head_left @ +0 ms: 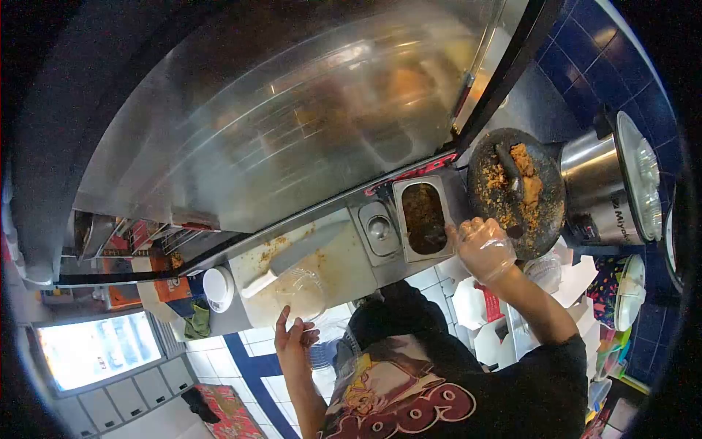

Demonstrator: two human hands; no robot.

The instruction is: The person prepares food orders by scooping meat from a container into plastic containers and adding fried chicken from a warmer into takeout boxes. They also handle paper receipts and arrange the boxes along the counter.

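My right hand [484, 252], in a clear plastic glove, is closed with its fingers curled at the near right corner of a steel pan [423, 219] of dark sauce. What it holds, if anything, I cannot make out. Just beyond it lies a dark stone mortar [482, 189] with orange-brown fried pieces [532, 189] and crumbs, and a stone pestle [510, 167] rests among them. My bare left hand [295, 336] is open, fingers loosely bent and apart, beside a clear plastic lid [302, 293] on the white cutting board [351, 267].
A large knife [303, 251] lies on the crumb-strewn board. Between board and sauce pan sits a lidded steel container [379, 228]. A steel cooker [596, 186] stands right of the mortar, with white cardboard boxes [472, 304] nearer my body. White round lids [218, 287] and a green cloth [197, 322] are left.
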